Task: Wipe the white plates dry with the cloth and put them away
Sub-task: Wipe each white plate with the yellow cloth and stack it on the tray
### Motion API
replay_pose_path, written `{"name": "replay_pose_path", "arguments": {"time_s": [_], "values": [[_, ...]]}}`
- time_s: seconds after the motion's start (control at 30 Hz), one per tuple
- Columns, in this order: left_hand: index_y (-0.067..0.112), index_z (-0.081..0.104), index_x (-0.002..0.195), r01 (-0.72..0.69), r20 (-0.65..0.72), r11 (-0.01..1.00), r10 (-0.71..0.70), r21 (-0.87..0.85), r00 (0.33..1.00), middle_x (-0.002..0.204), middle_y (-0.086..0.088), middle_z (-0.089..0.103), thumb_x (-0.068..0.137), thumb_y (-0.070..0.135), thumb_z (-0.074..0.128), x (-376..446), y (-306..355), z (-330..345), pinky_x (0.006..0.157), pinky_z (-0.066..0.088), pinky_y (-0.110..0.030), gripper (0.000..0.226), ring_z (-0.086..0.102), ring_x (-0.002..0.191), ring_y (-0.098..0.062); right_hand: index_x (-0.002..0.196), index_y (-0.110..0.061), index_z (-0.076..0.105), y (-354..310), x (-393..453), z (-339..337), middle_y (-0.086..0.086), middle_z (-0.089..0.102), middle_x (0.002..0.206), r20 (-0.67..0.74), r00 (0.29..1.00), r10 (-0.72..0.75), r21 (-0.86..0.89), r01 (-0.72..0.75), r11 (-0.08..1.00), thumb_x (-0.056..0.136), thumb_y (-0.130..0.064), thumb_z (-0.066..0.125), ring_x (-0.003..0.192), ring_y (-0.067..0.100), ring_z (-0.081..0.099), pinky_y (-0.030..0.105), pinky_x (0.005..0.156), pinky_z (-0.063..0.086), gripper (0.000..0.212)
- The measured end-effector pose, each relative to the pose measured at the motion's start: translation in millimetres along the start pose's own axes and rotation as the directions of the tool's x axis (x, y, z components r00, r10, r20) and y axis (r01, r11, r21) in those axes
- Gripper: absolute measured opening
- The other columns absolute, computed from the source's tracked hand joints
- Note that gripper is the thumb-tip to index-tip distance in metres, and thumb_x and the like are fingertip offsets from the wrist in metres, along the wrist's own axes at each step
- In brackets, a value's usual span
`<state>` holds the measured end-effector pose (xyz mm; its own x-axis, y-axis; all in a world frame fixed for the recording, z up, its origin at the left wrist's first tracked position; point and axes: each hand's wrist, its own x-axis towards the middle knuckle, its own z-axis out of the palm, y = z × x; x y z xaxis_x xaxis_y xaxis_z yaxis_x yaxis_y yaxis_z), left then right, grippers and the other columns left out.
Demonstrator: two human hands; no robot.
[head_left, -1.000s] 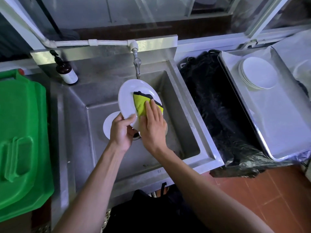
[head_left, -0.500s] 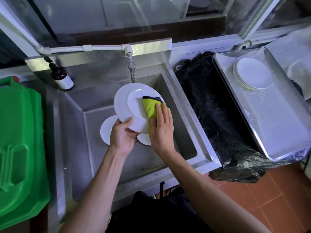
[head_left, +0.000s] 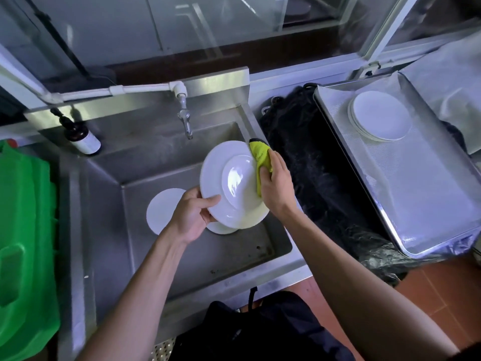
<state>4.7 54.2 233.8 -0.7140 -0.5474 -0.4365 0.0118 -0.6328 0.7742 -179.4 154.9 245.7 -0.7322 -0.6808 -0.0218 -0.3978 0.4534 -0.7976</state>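
Over the sink [head_left: 109, 230], the left hand [head_left: 194, 216] pinched the tilted white plate [head_left: 231, 183] at its seven o'clock rim, thumb on top, while the right hand [head_left: 276, 182], fingers curled, gripped the yellow cloth [head_left: 260, 157] against its three o'clock edge.

Glossy white glaze on the plate [head_left: 234, 183], a bright glare spot sitting in its smooth well. The yellow-green cloth [head_left: 261, 158] against its right rim looks soft and matt, a woven fabric with a dark edge. The sink [head_left: 109, 194] is brushed stainless steel, dull and streaky, speckled near the front wall. Far right, the metal tray [head_left: 416, 194] shows a fine textured, satin floor and a shinier rim. Between them the black plastic bag [head_left: 325, 183] is crinkled and faintly glossy. Left, the green bin lid [head_left: 26, 230] is smooth moulded plastic. The bottle [head_left: 78, 134] is dark brown and shiny, with a matt white label.
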Motion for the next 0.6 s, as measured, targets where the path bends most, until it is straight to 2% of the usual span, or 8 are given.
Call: {"name": "replay_pose_path", "arguments": {"time_s": [0.1,0.2,0.3,0.37,0.47,0.53,0.6], "values": [[0.006,0.069,0.111,0.028,-0.001,0.986,-0.028,0.162,1.0,0.11,-0.016,0.075,0.078,0.003,0.07,9,8,25,0.071,0.061,-0.044,0.033,0.073,0.096,-0.033,0.149,-0.014,0.043,3,12,-16,-0.002,0.047,0.149,-0.017,1.0,-0.01,0.004,0.01,1.0,0.103,-0.013,0.042,0.128,0.027,0.049,0.053,0.104,0.042,0.046],[0.008,0.069,0.113,0.027,-0.001,0.944,-0.028,0.33,1.0,0.111,-0.014,0.076,0.088,-0.003,0.068,19,11,55,0.074,0.06,-0.042,0.027,0.073,0.098,-0.032,0.147,-0.009,0.044,4,25,-31,0.004,0.048,0.148,-0.043,0.997,-0.068,0.023,0.069,0.997,0.103,-0.012,0.043,0.127,0.029,0.05,0.053,0.102,0.044,0.045],[0.011,0.069,0.112,-0.009,-0.007,0.912,0.013,0.41,1.0,0.111,-0.012,0.077,0.092,-0.003,0.064,33,11,81,0.073,0.059,-0.04,0.025,0.073,0.095,-0.029,0.15,-0.007,0.042,6,35,-49,0.005,0.045,0.153,-0.052,0.993,-0.106,0.044,0.108,0.993,0.104,-0.011,0.046,0.132,0.029,0.048,0.046,0.109,0.041,0.047],[0.018,0.071,0.106,-0.044,-0.012,0.884,0.056,0.466,0.998,0.102,-0.004,0.078,0.089,0.001,0.066,44,11,101,0.071,0.056,-0.039,0.024,0.073,0.089,-0.024,0.148,-0.005,0.045,8,42,-63,0.003,0.049,0.149,-0.076,0.991,-0.111,0.12,0.12,0.985,0.101,-0.007,0.05,0.129,0.024,0.05,0.038,0.11,0.041,0.047],[0.025,0.073,0.094,-0.089,-0.019,0.801,0.125,0.591,0.992,0.089,0.007,0.077,0.092,0.001,0.065,64,14,131,0.069,0.052,-0.037,0.025,0.07,0.085,-0.021,0.143,-0.012,0.053,12,51,-89,-0.007,0.059,0.132,-0.092,0.995,-0.032,0.301,0.059,0.952,0.097,-0.007,0.057,0.117,0.007,0.056,0.022,0.104,0.044,0.046],[0.024,0.072,0.09,-0.115,-0.014,0.707,0.174,0.698,0.985,0.084,0.009,0.075,0.092,0.003,0.065,80,15,150,0.067,0.05,-0.035,0.022,0.067,0.081,-0.02,0.142,-0.019,0.056,20,59,-107,-0.009,0.065,0.128,-0.086,0.996,0.02,0.361,0.013,0.932,0.097,-0.012,0.057,0.112,0.0,0.06,0.012,0.096,0.046,0.045],[0.02,0.07,0.09,-0.134,0.002,0.611,0.212,0.78,0.977,0.082,0.005,0.07,0.091,0.005,0.065,94,16,170,0.066,0.045,-0.033,0.015,0.062,0.076,-0.017,0.142,-0.022,0.057,31,66,-125,-0.009,0.067,0.126,-0.096,0.994,0.052,0.396,-0.01,0.918,0.097,-0.016,0.057,0.112,-0.001,0.062,0.012,0.094,0.048,0.045]]}}
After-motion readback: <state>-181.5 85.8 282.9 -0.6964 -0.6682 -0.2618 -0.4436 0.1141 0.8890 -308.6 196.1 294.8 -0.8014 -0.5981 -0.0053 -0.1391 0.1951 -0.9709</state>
